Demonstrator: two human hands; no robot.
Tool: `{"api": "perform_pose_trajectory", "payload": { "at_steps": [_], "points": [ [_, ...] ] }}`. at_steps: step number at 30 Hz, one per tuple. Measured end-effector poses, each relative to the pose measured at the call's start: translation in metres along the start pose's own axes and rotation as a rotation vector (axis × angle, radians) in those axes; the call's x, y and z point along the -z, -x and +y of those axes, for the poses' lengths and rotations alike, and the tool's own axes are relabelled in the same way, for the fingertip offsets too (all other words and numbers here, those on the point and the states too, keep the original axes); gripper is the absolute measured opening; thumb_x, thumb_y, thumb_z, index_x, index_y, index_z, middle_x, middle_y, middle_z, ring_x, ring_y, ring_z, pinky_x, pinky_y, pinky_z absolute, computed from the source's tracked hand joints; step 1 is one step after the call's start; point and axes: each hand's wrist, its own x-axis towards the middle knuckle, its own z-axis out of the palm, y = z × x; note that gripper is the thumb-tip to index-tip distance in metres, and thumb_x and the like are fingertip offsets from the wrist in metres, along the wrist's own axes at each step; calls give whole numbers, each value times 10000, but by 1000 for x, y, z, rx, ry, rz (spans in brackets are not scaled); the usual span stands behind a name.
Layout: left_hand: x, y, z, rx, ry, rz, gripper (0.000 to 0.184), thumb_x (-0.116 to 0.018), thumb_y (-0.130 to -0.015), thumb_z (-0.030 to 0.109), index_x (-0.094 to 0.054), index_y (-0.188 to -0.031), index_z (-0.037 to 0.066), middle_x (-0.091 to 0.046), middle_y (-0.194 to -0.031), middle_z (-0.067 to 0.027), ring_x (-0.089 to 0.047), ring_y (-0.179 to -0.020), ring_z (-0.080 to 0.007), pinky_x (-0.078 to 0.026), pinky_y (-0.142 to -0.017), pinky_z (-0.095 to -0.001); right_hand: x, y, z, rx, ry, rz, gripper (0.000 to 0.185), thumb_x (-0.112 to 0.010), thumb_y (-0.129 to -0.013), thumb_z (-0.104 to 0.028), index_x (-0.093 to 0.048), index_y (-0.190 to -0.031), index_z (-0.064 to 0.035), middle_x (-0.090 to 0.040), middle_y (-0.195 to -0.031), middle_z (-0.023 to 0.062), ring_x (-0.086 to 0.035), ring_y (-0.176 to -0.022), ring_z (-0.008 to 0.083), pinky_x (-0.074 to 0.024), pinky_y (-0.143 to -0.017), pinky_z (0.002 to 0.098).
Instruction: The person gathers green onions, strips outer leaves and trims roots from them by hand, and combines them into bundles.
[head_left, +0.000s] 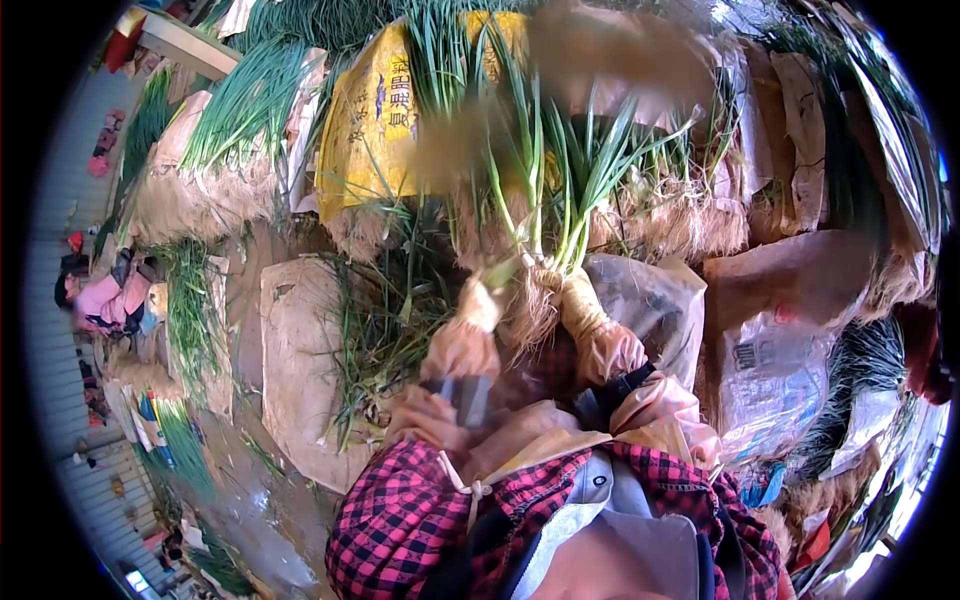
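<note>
My left hand (482, 298), in a pale yellow glove, is closed at the base of a bunch of green onions (540, 190). Beside it my right hand (580, 300), gloved the same way, grips the same bunch near the roots. Long green leaves fan upward from both hands, and brown stringy roots (528, 315) hang down between them. Smudges on the lens blur part of the view above the hands.
Behind the hands lie rooted onion bundles (680, 215) and a yellow printed sack (365, 120). Loose green leaves (385, 310) and a brown board (300, 350) are at the left. Plastic-wrapped sacks (775, 370) lie at the right. Another person (112, 298) sits at the far left.
</note>
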Motion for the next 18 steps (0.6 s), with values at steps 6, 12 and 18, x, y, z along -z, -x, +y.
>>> {"api": "perform_pose_trajectory", "payload": {
  "at_steps": [6,12,18],
  "points": [
    [-35,15,100,-255,-449,37,246,-571,-871,218,-553,-1055,55,-368,-539,89,-289,-372,-7,-213,-354,-166,10,-15,16,52,87,-7,169,-638,-730,-6,-603,-895,-15,-601,-730,22,-534,-592,111,-426,-533,245],
    [-84,-92,57,-426,-1469,-310,455,-679,-782,242,-534,-1164,41,-607,-806,-110,-523,-648,-67,-381,-477,-180,11,-8,22,133,113,-74,231,-622,-746,21,-588,-972,-11,-617,-838,44,-579,-703,139,-469,-605,254],
    [-104,13,72,-167,-526,-300,250,-614,-840,241,-602,-872,-7,-624,-716,-69,-469,-454,-56,-376,-389,-170,12,-8,14,112,149,-9,154,-615,-742,-35,-581,-892,-43,-584,-740,17,-531,-599,108,-424,-509,233]
  ]
}}
